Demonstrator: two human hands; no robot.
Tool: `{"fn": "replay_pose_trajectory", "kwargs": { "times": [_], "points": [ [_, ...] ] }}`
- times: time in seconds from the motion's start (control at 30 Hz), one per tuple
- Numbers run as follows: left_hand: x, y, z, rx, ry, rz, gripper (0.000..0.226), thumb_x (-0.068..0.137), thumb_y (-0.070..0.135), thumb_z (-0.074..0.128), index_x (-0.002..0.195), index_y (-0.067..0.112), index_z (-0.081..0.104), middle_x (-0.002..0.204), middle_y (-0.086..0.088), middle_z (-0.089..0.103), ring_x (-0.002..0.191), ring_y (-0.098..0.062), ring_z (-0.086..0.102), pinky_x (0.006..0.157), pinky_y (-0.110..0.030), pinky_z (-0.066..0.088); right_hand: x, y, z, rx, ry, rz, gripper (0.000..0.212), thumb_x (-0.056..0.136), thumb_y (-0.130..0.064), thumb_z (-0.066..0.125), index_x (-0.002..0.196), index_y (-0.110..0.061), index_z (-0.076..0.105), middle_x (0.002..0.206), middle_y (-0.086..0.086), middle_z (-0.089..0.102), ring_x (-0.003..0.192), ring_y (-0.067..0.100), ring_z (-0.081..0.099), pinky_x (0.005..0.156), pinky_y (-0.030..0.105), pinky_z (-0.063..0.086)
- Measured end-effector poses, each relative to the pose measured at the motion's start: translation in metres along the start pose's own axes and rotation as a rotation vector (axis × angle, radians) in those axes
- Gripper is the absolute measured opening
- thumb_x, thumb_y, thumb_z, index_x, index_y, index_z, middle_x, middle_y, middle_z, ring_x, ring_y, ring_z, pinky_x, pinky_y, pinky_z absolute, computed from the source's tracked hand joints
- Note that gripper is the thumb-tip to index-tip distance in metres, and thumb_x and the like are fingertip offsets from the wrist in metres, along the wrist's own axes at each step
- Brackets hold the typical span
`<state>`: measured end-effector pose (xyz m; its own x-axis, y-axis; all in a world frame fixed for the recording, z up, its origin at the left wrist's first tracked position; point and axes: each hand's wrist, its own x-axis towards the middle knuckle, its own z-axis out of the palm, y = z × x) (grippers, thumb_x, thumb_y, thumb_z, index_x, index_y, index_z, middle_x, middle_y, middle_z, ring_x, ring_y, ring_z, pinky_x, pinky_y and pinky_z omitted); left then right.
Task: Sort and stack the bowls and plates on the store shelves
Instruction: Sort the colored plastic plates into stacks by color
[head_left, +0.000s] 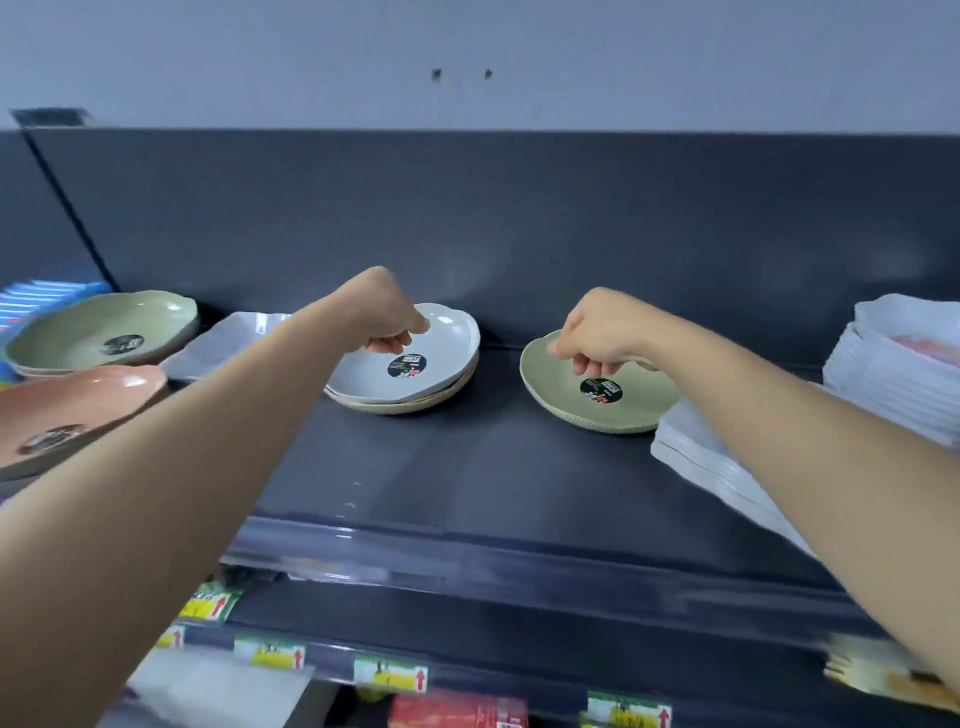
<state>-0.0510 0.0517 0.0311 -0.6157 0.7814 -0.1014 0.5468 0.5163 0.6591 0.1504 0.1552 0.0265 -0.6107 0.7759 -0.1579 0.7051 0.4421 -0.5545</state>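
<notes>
Left hand (387, 317) pinches near rim of pale grey wavy-edged plastic bowl (410, 353) atop short stack mid-shelf. Right hand (597, 338) pinches rim of single sage-green plastic bowl (597, 387) beside it, grip probably firm. Lift level, keep 2 colours separate.

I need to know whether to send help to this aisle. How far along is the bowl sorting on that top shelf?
Partly done. A short stack topped by a grey bowl already stands mid-shelf. In hand: the left hand grips that grey bowl's rim, the right hand grips a lone green bowl. Left: another green bowl and a pink bowl sit apart at the left.
</notes>
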Motion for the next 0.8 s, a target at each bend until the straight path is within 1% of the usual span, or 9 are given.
{"fn": "replay_pose_trajectory", "kwargs": {
  "times": [0.07,0.13,0.3,0.43,0.5,0.6,0.67,0.73,0.8],
  "points": [
    [-0.001,-0.021,-0.013,-0.001,0.033,-0.045,0.011,0.088,0.007,0.064,0.080,0.000,0.059,0.065,-0.009,0.057,0.051,-0.018,0.053,0.042,-0.019,0.047,0.005,-0.012,0.011,-0.012,-0.033,-0.014,0.020,0.090,-0.016,0.061,0.092,0.003,0.065,0.075,0.014,0.062,0.051,0.019,0.049,0.047,0.021,0.040],
    [-0.003,-0.041,-0.025,-0.005,0.062,-0.086,0.019,0.087,0.005,0.064,0.071,0.001,0.055,0.064,-0.010,0.056,0.051,-0.020,0.052,0.044,-0.020,0.047,0.010,-0.024,0.022,-0.019,-0.049,-0.020,0.025,0.090,-0.018,0.061,0.092,0.007,0.066,0.072,0.013,0.063,0.051,0.019,0.050,0.047,0.022,0.041],
    [-0.011,-0.087,-0.061,0.011,0.138,-0.164,0.025,0.086,0.005,0.064,0.064,0.002,0.051,0.067,-0.015,0.057,0.051,-0.024,0.050,0.051,-0.022,0.043,0.019,-0.064,0.045,-0.027,-0.068,-0.048,0.030,0.090,-0.018,0.059,0.101,0.009,0.067,0.073,0.012,0.064,0.051,0.019,0.049,0.046,0.022,0.040],
    [-0.023,-0.120,-0.096,0.016,0.214,-0.239,0.016,0.088,0.005,0.061,0.076,-0.002,0.054,0.063,-0.011,0.056,0.043,-0.022,0.051,0.029,-0.012,0.039,0.024,-0.102,0.064,-0.030,-0.074,-0.116,0.028,0.090,-0.019,0.061,0.095,0.008,0.066,0.070,0.012,0.063,0.049,0.019,0.049,0.044,0.021,0.040],
    [-0.030,-0.138,-0.113,0.040,0.255,-0.258,0.016,0.088,0.005,0.059,0.074,0.000,0.053,0.063,-0.010,0.057,0.039,-0.020,0.053,0.034,-0.014,0.042,0.026,-0.122,0.074,-0.030,-0.095,-0.159,0.029,0.090,-0.017,0.060,0.098,0.010,0.066,0.071,0.013,0.064,0.052,0.021,0.052,0.048,0.023,0.041],
    [-0.036,-0.170,-0.136,0.070,0.320,-0.291,0.011,0.085,0.005,0.061,0.078,0.000,0.054,0.073,-0.015,0.062,0.048,-0.023,0.054,0.053,-0.025,0.047,0.029,-0.152,0.090,-0.021,-0.132,-0.219,0.031,0.089,-0.015,0.058,0.101,0.013,0.064,0.076,0.017,0.066,0.060,0.026,0.053,0.052,0.025,0.042],
    [-0.040,-0.190,-0.151,0.098,0.362,-0.314,0.009,0.084,0.005,0.063,0.082,-0.001,0.057,0.076,-0.016,0.063,0.048,-0.021,0.055,0.053,-0.027,0.048,0.029,-0.171,0.100,-0.038,-0.146,-0.258,0.029,0.090,-0.015,0.057,0.101,0.012,0.064,0.078,0.016,0.065,0.060,0.025,0.053,0.054,0.025,0.043],
    [-0.047,-0.208,-0.166,0.182,0.398,-0.334,0.018,0.084,0.007,0.062,0.068,0.003,0.054,0.064,-0.009,0.060,0.041,-0.015,0.053,0.048,-0.024,0.044,0.032,-0.189,0.111,-0.055,-0.158,-0.282,0.027,0.090,-0.016,0.058,0.098,0.009,0.065,0.074,0.014,0.063,0.057,0.022,0.052,0.054,0.025,0.042],
    [-0.054,-0.225,-0.179,0.257,0.448,-0.361,0.027,0.085,0.006,0.057,0.060,0.008,0.047,0.065,-0.008,0.057,0.046,-0.017,0.051,0.045,-0.022,0.038,0.038,-0.206,0.123,-0.057,-0.172,-0.295,0.029,0.089,-0.017,0.060,0.097,0.010,0.066,0.073,0.014,0.064,0.059,0.024,0.053,0.058,0.027,0.043]
  ]
}}
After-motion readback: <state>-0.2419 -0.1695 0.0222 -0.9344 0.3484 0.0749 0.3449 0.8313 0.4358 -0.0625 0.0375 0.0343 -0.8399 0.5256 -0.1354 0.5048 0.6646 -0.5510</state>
